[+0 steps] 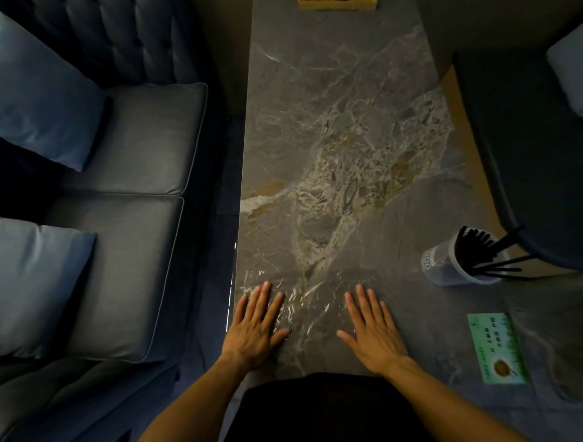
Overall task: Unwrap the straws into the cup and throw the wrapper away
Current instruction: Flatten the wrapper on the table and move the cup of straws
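Note:
A clear plastic wrapper [310, 296] lies flattened and crinkled on the marble table [331, 132] near its front edge. My left hand [257, 325] rests palm down on the wrapper's left part, fingers spread. My right hand [375, 331] lies flat at its right end, fingers apart, holding nothing. A translucent cup [454, 263] stands to the right, near the table's right edge, with several black straws [484, 252] leaning in it.
A green printed card [497, 348] lies on the table at the right front. A blue sofa [126, 221] with cushions runs along the left. A dark chair [536, 157] stands at the right. A yellowish box [337, 4] sits at the table's far end.

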